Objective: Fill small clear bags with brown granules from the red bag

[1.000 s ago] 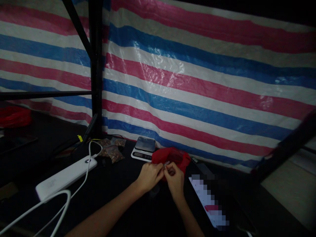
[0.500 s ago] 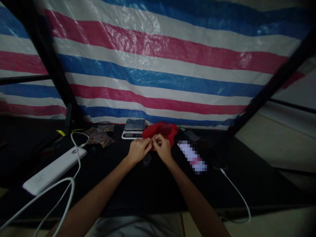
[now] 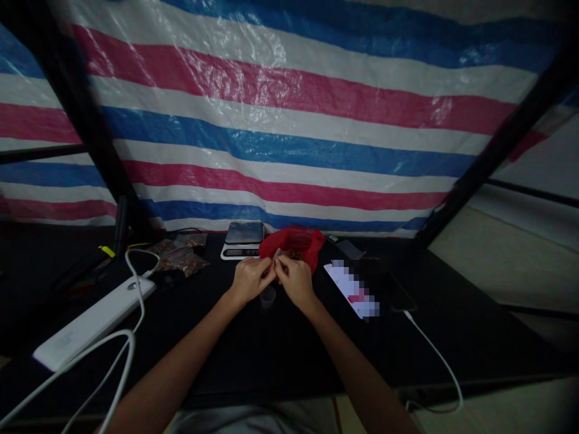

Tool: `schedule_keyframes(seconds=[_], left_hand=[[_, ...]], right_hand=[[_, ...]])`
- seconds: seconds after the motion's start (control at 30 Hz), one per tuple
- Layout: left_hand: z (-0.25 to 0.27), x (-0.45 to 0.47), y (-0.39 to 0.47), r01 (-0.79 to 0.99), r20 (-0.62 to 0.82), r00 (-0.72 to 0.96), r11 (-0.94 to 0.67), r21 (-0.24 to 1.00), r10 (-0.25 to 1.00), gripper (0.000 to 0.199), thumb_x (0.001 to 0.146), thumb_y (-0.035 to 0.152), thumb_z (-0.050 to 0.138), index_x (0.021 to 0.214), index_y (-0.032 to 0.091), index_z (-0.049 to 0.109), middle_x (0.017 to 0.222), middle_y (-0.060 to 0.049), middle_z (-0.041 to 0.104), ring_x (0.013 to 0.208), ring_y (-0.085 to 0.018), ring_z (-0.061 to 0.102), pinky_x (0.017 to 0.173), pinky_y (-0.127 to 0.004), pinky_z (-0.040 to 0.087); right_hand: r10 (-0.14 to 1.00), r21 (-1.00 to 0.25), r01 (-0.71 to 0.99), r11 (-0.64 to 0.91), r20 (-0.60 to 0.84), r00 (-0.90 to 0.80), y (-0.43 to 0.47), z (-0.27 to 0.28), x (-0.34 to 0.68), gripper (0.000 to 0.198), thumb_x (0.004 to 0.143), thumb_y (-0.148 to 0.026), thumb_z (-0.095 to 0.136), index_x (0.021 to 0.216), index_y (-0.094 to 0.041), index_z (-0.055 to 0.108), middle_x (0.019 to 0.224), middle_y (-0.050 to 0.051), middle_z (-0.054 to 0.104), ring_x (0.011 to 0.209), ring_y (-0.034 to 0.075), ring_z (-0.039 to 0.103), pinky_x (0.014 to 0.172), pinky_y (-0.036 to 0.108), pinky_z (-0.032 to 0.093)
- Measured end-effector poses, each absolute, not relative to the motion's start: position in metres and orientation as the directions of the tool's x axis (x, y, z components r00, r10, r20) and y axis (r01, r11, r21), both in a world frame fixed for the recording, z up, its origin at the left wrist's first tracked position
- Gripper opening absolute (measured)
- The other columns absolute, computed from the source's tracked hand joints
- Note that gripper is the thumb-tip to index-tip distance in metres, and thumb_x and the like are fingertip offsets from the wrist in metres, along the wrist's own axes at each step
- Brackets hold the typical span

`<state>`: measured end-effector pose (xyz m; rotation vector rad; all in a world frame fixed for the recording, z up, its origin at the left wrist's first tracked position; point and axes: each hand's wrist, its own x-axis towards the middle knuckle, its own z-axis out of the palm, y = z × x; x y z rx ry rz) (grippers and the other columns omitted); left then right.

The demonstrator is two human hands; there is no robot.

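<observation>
My left hand (image 3: 248,280) and my right hand (image 3: 295,280) meet over the table, thumbs and fingers pinched together. Between the fingertips shows a bit of a small clear plastic bag (image 3: 277,254); the fingers hide most of it. Just behind my hands lies an opened red plastic bag (image 3: 312,241), with some brownish contents partly visible inside. A small clear cup (image 3: 268,296) stands on the table just below my left hand. Behind my left hand is a white digital scale (image 3: 230,252) with a dark weighing plate.
Several clear bags of brown bits (image 3: 183,259) lie left of the scale. A white power strip (image 3: 94,319) with a looping white cable is at the left. To the right are a lit phone (image 3: 346,289) and a dark phone (image 3: 400,295) on a cable. Striped sheeting (image 3: 289,144) hangs behind.
The view has shifted slightly. My hands stay together, with the right fingers now closed more tightly at the plastic. More of the red bag's contents and the clear cup show.
</observation>
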<state>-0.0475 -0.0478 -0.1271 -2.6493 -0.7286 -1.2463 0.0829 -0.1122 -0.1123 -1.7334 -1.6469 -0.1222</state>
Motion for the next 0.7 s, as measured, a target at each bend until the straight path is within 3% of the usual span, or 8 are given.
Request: schedule_keyframes(seconds=[0.1, 0.23, 0.4, 0.5, 0.57, 0.7], left_hand=[[-0.122, -0.051, -0.046, 0.563, 0.770, 0.463, -0.817, 0.128, 0.439, 0.026, 0.081, 0.025, 0.041, 0.059, 0.017, 0.052, 0.048, 0.002, 0.051, 0.048, -0.009, 0.049, 0.056, -0.022, 0.033], [-0.117, -0.051, -0.050, 0.605, 0.712, 0.460, -0.774, 0.187, 0.530, 0.026, 0.082, 0.030, 0.041, 0.062, 0.017, 0.053, 0.051, 0.002, 0.053, 0.050, -0.010, 0.051, 0.056, -0.022, 0.034], [-0.106, -0.041, -0.055, 0.592, 0.587, 0.434, -0.708, 0.386, 0.683, 0.022, 0.083, 0.035, 0.041, 0.090, 0.019, 0.054, 0.073, 0.001, 0.062, 0.061, -0.012, 0.057, 0.056, -0.021, 0.037], [-0.095, -0.030, -0.049, 0.493, 0.577, 0.496, -0.757, 0.428, 0.649, 0.022, 0.085, 0.029, 0.039, 0.090, 0.019, 0.058, 0.087, -0.002, 0.063, 0.075, -0.013, 0.058, 0.063, -0.021, 0.039], [-0.085, -0.022, -0.041, 0.415, 0.562, 0.511, -0.759, 0.501, 0.650, 0.025, 0.085, 0.028, 0.038, 0.087, 0.018, 0.061, 0.085, -0.003, 0.065, 0.074, -0.014, 0.059, 0.064, -0.022, 0.040], [-0.067, -0.005, -0.019, 0.217, 0.512, 0.515, -0.683, 0.698, 0.687, 0.030, 0.083, 0.033, 0.041, 0.083, 0.014, 0.064, 0.073, -0.003, 0.065, 0.063, -0.013, 0.058, 0.058, -0.021, 0.041]], right_hand=[[0.808, -0.457, 0.889, 0.043, 0.540, 0.238, -0.110, -0.110, 0.088, 0.025, 0.083, -0.031, 0.039, 0.070, -0.022, 0.059, 0.057, -0.001, 0.061, 0.053, 0.012, 0.056, 0.051, 0.020, 0.031], [0.814, -0.441, 0.894, 0.074, 0.544, 0.202, -0.112, -0.110, 0.092, 0.025, 0.082, -0.029, 0.040, 0.068, -0.021, 0.059, 0.055, -0.001, 0.061, 0.051, 0.012, 0.055, 0.051, 0.020, 0.031], [0.774, -0.444, 0.892, 0.083, 0.592, 0.223, -0.117, -0.111, 0.088, 0.022, 0.080, -0.030, 0.043, 0.070, -0.021, 0.060, 0.060, 0.000, 0.063, 0.055, 0.013, 0.056, 0.054, 0.021, 0.033], [0.721, -0.589, 0.803, 0.095, 0.597, 0.352, -0.116, -0.112, 0.094, 0.023, 0.082, -0.032, 0.041, 0.077, -0.022, 0.061, 0.066, 0.000, 0.064, 0.061, 0.014, 0.059, 0.060, 0.022, 0.037], [0.654, -0.712, 0.684, 0.155, 0.593, 0.469, -0.111, -0.113, 0.103, 0.023, 0.082, -0.034, 0.040, 0.084, -0.021, 0.058, 0.078, 0.002, 0.065, 0.070, 0.014, 0.059, 0.064, 0.023, 0.041], [0.615, -0.907, 0.295, 0.301, 0.421, 0.666, -0.097, -0.116, 0.121, 0.042, 0.072, -0.045, 0.051, 0.106, -0.021, 0.047, 0.108, 0.007, 0.055, 0.087, 0.018, 0.056, 0.054, 0.023, 0.046]])
